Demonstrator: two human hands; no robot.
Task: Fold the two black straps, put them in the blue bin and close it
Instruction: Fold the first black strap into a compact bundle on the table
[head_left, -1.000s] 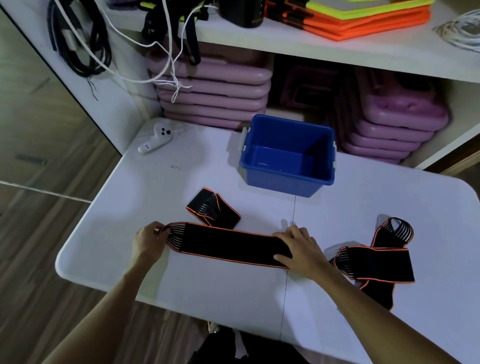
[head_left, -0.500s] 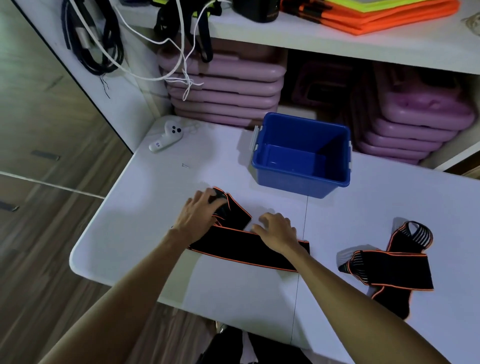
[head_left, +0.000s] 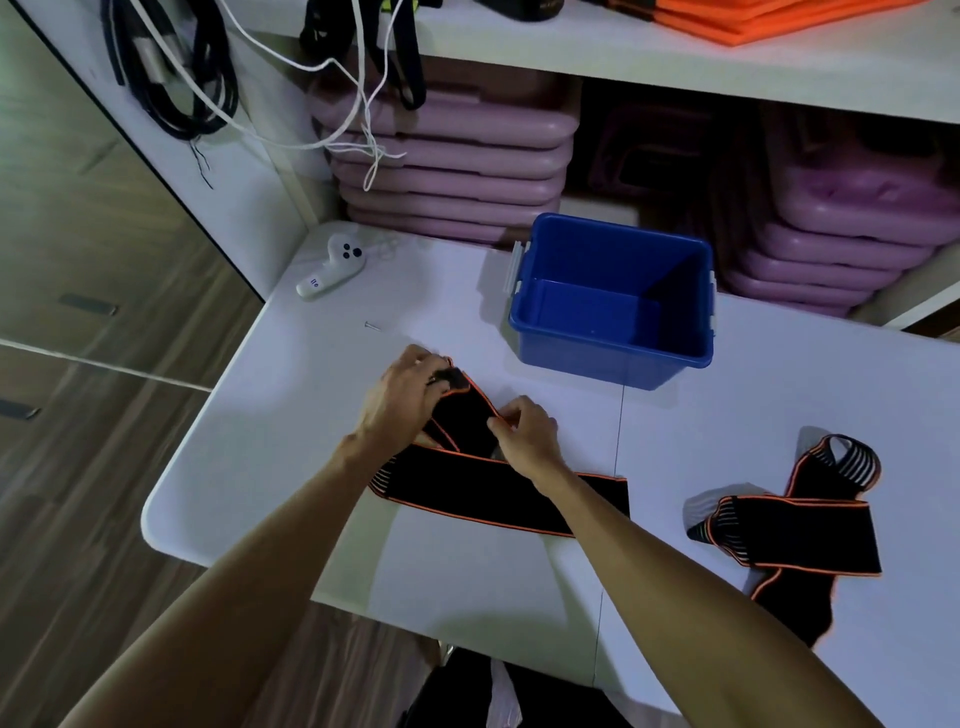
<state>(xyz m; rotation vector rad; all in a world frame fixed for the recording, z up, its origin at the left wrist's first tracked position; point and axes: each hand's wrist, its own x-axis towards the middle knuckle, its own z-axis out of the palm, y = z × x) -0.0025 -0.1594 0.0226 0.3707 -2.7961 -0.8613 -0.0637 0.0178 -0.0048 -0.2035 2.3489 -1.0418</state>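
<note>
A black strap with orange edging (head_left: 483, 493) lies flat across the white table (head_left: 291, 415), its far end bent up toward the bin. My left hand (head_left: 402, 400) grips that far end at its tip. My right hand (head_left: 524, 434) pinches the same end's orange edge from the right side. The second black strap (head_left: 810, 525) lies crumpled and twisted at the right of the table, untouched. The blue bin (head_left: 613, 358) stands open behind the hands, with nothing visible inside. No lid for it is visible.
A white handheld controller (head_left: 332, 267) lies at the table's far left corner, a small screw (head_left: 372, 326) near it. Stacked purple cases (head_left: 447, 171) fill the shelf behind. Cables (head_left: 171, 78) hang at left. The table's front edge is near my arms.
My left hand left the strap's near left end and moved up to the bent far end. My right hand moved off the flat part and joined it there.
</note>
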